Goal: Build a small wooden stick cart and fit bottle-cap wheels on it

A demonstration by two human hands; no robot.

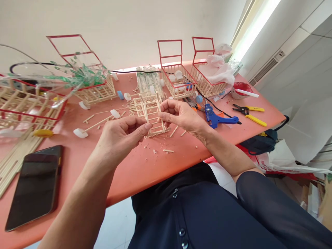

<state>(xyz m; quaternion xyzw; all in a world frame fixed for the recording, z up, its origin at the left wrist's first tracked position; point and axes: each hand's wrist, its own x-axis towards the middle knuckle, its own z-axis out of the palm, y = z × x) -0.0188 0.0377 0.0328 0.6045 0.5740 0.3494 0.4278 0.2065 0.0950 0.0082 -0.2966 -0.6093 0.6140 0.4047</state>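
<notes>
A small frame of pale wooden sticks (156, 130) stands on the orange table in front of me, with upright sticks rising from it. My left hand (124, 133) is at its left side, thumb and forefinger pinched on the foot of a left upright stick. On the right side, my right hand (178, 116) pinches a right upright stick between thumb and fingers. More loose sticks lie just behind and beside the frame, and a short stick piece (168, 150) lies nearer the table edge.
Red-rimmed stick carts (178, 76) line the wall. A blue glue gun (220, 118) and yellow-handled pliers (255, 120) lie right. A phone (36, 183) and long sticks are left. A stick with a white cap (80, 133) lies beyond my left hand.
</notes>
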